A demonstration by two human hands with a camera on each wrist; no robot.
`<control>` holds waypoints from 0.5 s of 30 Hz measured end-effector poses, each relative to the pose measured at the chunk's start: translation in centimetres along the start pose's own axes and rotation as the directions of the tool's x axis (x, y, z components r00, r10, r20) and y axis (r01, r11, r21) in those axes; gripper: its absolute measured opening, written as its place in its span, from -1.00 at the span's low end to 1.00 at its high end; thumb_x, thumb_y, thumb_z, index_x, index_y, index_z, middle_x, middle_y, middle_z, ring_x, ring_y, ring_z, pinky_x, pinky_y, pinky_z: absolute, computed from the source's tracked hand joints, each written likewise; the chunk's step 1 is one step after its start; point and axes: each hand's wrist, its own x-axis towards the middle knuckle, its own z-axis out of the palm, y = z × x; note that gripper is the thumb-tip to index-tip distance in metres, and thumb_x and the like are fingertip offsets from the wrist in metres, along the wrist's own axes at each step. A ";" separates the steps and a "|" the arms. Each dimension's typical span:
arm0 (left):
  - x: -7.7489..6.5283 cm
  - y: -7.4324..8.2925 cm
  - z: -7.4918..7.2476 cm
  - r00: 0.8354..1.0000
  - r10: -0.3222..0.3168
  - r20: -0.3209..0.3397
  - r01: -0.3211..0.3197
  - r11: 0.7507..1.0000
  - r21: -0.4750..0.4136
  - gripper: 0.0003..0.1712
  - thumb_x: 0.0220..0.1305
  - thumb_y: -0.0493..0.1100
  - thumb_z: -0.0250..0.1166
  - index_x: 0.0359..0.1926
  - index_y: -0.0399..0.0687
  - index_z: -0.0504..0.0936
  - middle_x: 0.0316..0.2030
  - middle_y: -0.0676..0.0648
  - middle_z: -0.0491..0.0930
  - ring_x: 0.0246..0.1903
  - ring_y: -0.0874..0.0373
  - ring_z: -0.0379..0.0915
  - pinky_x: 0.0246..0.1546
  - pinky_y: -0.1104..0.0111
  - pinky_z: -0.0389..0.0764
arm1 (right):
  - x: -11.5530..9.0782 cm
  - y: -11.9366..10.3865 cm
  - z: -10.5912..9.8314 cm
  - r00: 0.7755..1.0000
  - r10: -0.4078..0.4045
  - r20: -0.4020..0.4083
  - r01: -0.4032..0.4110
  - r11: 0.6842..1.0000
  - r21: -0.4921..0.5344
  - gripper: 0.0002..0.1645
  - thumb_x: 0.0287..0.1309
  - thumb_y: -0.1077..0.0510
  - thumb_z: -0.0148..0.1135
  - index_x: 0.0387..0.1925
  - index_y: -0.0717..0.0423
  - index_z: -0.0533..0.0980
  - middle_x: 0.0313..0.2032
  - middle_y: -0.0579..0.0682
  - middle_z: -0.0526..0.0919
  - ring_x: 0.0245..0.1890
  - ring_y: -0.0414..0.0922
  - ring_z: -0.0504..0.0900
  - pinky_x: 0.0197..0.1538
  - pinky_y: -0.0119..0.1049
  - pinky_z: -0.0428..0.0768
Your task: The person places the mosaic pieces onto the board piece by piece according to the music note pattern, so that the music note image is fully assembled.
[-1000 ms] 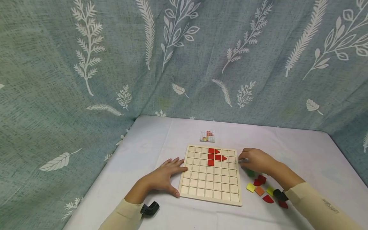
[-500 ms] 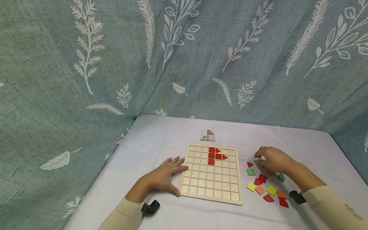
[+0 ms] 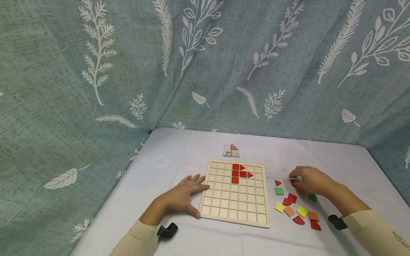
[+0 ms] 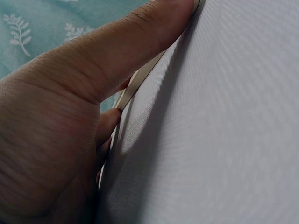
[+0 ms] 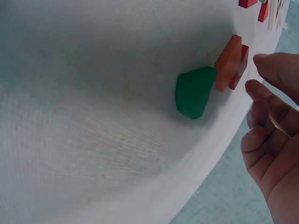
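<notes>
Pale wood forms the gridded board (image 3: 225,204), which lies flat near the middle of the desk (image 3: 166,160); the left hand (image 3: 182,196) is spread against its left edge, thumb at the near left corner. Red squares (image 3: 235,173) and red triangles (image 3: 250,175) occupy cells toward the board's far edge. The loose pieces lie between the board's right edge and the desk's right edge; they include a green square (image 3: 279,191), yellow tiles (image 3: 302,212), orange tiles (image 3: 289,211) and a red quarter-round (image 3: 299,220). The right hand (image 3: 312,181) is above the far part of this group, thumb and index finger parted, remaining fingers bent, nothing held. Near its fingertips lies a red piece (image 5: 239,67), close against an orange piece (image 5: 229,63), with a green rounded piece (image 5: 196,93) beside that. Handling: the pieces should be light, stiff and hard to break, with smooth faces that may slip; take each by two opposite side edges, not by its faces. The board is probably rigid and light enough to shift; hold it by its rim. Surface: white cloth covers the desk, faintly creased. A picture card (image 3: 231,150) rests between the board and the desk's far edge. Surroundings: a blue-green curtain (image 3: 134,64) printed with white leaves hangs behind the far and left edges.
</notes>
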 end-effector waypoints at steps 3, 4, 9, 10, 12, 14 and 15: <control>0.0 0.0 0.0 1.000 0.001 0.000 -0.001 1.000 -0.004 0.30 -0.39 0.60 0.39 0.42 0.16 0.33 0.50 -0.02 -0.02 0.48 -0.01 -0.25 0.42 0.00 -0.22 | 0.1 0.1 0.3 0.999 0.024 0.031 -0.024 1.000 0.006 -0.66 0.04 0.15 0.44 -0.10 0.13 0.66 -0.25 -0.10 0.60 -0.23 -0.06 0.53 -0.07 0.00 0.63; 0.0 0.0 0.0 1.000 -0.002 0.002 0.002 1.000 -0.003 0.30 -0.39 0.60 0.39 0.42 0.16 0.33 0.50 -0.02 -0.02 0.48 -0.01 -0.25 0.42 0.01 -0.22 | 0.2 0.1 0.5 0.999 0.032 0.037 -0.032 0.999 0.006 -0.65 0.03 0.14 0.45 -0.10 0.13 0.66 -0.27 -0.11 0.59 -0.25 -0.08 0.51 -0.08 -0.03 0.63; 0.0 -0.1 0.0 1.000 -0.017 0.012 0.017 1.000 0.008 0.31 -0.40 0.63 0.36 0.43 0.19 0.32 0.50 0.02 -0.04 0.48 0.04 -0.28 0.43 0.06 -0.26 | 0.5 0.2 0.8 0.999 0.024 0.029 -0.023 1.000 -0.013 -0.66 0.00 0.16 0.47 -0.12 0.13 0.66 -0.33 -0.14 0.55 -0.30 -0.11 0.48 -0.15 -0.11 0.65; 0.0 -0.1 0.1 1.000 -0.019 0.014 0.019 1.000 0.010 0.31 -0.41 0.64 0.35 0.43 0.20 0.31 0.50 0.03 -0.05 0.48 0.05 -0.29 0.43 0.07 -0.26 | 0.5 0.1 0.8 1.000 0.018 0.024 -0.017 1.000 -0.015 -0.66 0.00 0.16 0.47 -0.13 0.13 0.66 -0.34 -0.14 0.55 -0.31 -0.11 0.48 -0.16 -0.12 0.65; 0.0 -0.2 0.1 1.000 -0.021 0.015 0.021 1.000 0.015 0.32 -0.42 0.66 0.34 0.43 0.22 0.30 0.50 0.04 -0.06 0.48 0.06 -0.30 0.43 0.08 -0.27 | 0.7 0.0 0.8 1.000 0.007 0.017 -0.007 1.000 -0.022 -0.66 0.00 0.16 0.47 -0.13 0.11 0.66 -0.34 -0.15 0.55 -0.31 -0.12 0.49 -0.15 -0.11 0.65; 0.1 -0.2 0.1 1.000 -0.020 0.013 0.020 1.000 0.017 0.32 -0.42 0.66 0.33 0.43 0.22 0.30 0.50 0.06 -0.07 0.48 0.06 -0.29 0.43 0.08 -0.27 | 0.8 -0.2 0.8 1.000 0.001 0.009 -0.001 1.000 -0.027 -0.66 0.01 0.14 0.47 -0.13 0.10 0.67 -0.34 -0.17 0.55 -0.31 -0.13 0.49 -0.13 -0.10 0.64; 0.1 -0.2 0.2 1.000 -0.020 0.013 0.020 1.000 0.018 0.32 -0.42 0.67 0.33 0.43 0.22 0.30 0.50 0.06 -0.07 0.48 0.06 -0.30 0.43 0.08 -0.27 | 0.9 -0.4 0.7 1.000 -0.002 0.005 0.002 1.000 -0.031 -0.66 0.01 0.13 0.47 -0.12 0.09 0.67 -0.34 -0.17 0.56 -0.30 -0.13 0.50 -0.11 -0.09 0.64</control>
